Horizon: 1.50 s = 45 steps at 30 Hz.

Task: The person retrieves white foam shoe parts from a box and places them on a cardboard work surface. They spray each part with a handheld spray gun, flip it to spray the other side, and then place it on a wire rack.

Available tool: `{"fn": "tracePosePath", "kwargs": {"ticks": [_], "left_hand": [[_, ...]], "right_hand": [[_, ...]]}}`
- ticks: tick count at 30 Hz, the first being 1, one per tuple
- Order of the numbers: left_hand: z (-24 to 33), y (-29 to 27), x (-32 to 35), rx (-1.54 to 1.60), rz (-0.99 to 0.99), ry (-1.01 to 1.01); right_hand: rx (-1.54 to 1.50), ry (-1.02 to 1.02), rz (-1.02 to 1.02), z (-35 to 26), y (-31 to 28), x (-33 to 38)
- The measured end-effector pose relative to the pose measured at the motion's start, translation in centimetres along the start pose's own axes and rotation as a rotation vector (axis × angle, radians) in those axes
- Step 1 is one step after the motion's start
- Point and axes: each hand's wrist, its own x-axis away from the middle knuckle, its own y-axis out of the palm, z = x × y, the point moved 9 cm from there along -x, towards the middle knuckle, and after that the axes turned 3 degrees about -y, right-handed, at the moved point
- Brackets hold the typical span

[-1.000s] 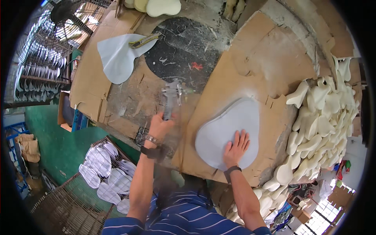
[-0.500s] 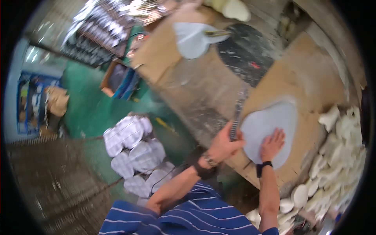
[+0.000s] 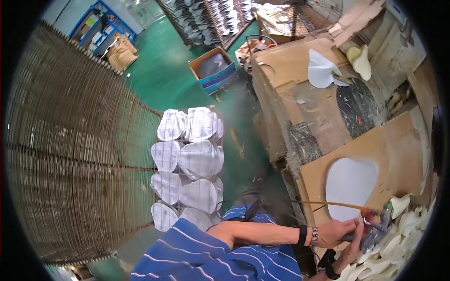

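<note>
A light grey rounded sheet (image 3: 350, 180) lies flat on the cardboard (image 3: 315, 178) of the bench at the right. Below its near edge, my left hand (image 3: 332, 232) and my right hand (image 3: 355, 246) come together, both closed around a grey tool (image 3: 373, 238) with a reddish top. Its exact kind is hard to make out because my fingers cover part of it. A thin amber hose (image 3: 335, 203) stretches leftward from beside the tool, across the sheet's lower part. My left forearm reaches across from the left; only part of my right arm shows.
Cream moulded pieces (image 3: 407, 234) are heaped at the lower right. A wire rack (image 3: 84, 154) bearing stacked white rounded pieces (image 3: 199, 159) stands left. A heart-shaped grey sheet (image 3: 321, 70) lies at the bench's far end. A blue carton (image 3: 220, 80) sits on the green floor.
My view has swung left. My right hand has left the grey sheet, where it lay flat. My left hand no longer holds the dark narrow strip; both hands now grip the grey tool.
</note>
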Motion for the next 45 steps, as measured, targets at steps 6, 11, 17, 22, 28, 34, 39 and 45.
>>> {"fn": "tracePosePath", "kwargs": {"ticks": [6, 11, 17, 22, 28, 34, 39, 45], "left_hand": [[1.3, 3.1, 2.9, -0.271, -0.363, 0.107], [-6.5, -6.9, 7.4, -0.59, -0.403, -0.284], [-17.5, -19.2, 16.6, -0.597, -0.156, -0.564], [-17.5, -20.7, 16.0, -0.359, -0.103, -0.484], [-25.3, -12.4, 20.0, -0.3, -0.965, -0.497], [-33.9, -16.8, 18.1, -0.651, -0.997, 0.09], [-38.1, -25.9, 17.6, -0.053, -0.127, -1.189], [-44.7, -32.8, 25.4, -0.074, -0.152, -1.478]], "right_hand": [[0.071, -0.24, 0.102, -7.4, -4.6, 5.7], [0.155, -0.074, 0.174, -3.1, -11.8, 11.1], [0.058, 0.009, 0.279, -3.4, -12.1, 17.4], [0.041, 0.172, 0.323, -1.4, -11.6, 22.7], [0.037, 0.251, 0.339, -0.8, -8.2, 25.1], [-0.03, 0.178, 0.306, -4.9, -4.9, 24.7], [0.231, 0.159, 0.306, -6.5, -4.1, 25.3], [0.382, 0.106, 0.336, -9.5, -4.5, 23.2]]}}
